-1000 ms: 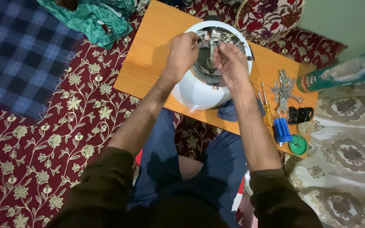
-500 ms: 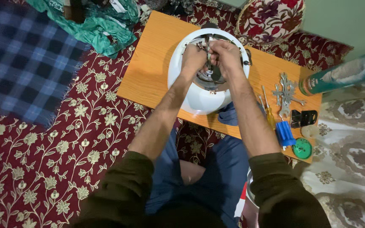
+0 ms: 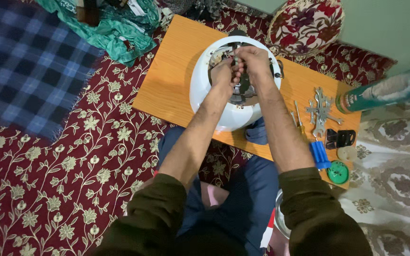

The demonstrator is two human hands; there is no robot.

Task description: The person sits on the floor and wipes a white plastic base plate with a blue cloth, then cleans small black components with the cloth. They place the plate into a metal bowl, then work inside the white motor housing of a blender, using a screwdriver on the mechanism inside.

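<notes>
Both hands, left hand (image 3: 223,73) and right hand (image 3: 252,60), are pinched together, probably on a small metal part (image 3: 236,60), inside the white round housing (image 3: 205,90).

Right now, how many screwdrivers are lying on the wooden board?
2. A thin screwdriver lies right of the white housing; a blue-handled screwdriver lies near the board's front edge. Others may hide under the arms.

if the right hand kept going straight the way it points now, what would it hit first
The right hand points away from the person, over the open white round housing. Going straight on, it would likely meet the housing's far rim first, then the bare wooden board beyond. Depth is hard to judge from above.
</notes>
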